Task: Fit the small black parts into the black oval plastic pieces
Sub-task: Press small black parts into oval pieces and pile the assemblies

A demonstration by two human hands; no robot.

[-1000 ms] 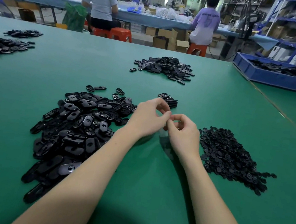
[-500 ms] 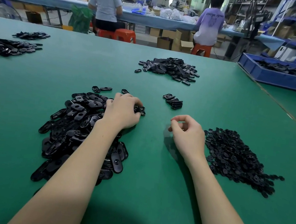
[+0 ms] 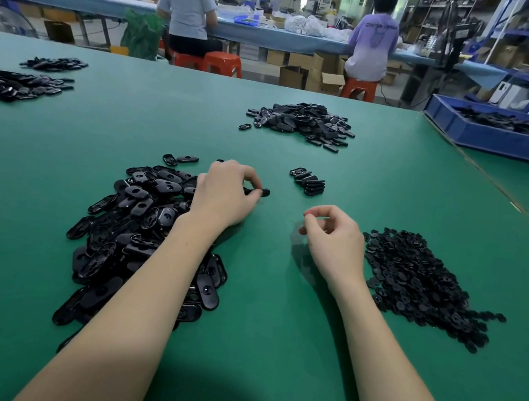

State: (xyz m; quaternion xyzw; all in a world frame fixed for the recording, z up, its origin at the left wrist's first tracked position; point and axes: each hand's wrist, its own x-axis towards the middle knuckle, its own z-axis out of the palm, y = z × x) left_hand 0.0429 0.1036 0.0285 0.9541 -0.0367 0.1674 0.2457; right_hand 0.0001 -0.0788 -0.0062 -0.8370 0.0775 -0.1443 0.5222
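Large heap of glossy black oval plastic pieces (image 3: 138,227) at left on the green mat, one oval piece (image 3: 259,192) pinched at the heap's far right edge, flat pile of small black parts (image 3: 420,281) at right, short stack of ovals (image 3: 307,181) between, farther back

A bare strip of green table (image 3: 263,301) ran up the middle of the frame, hemmed at centre left by the heap of oval pieces (image 3: 138,230) and at centre right by the spread of small parts (image 3: 420,281). The left hand (image 3: 223,195) and right hand (image 3: 335,240) stood in that lane — well apart. Just above, a small stack of ovals (image 3: 307,181) sat in the way; beyond it, another pile (image 3: 303,121). At upper right a blue tray (image 3: 499,143) blocked the edge.
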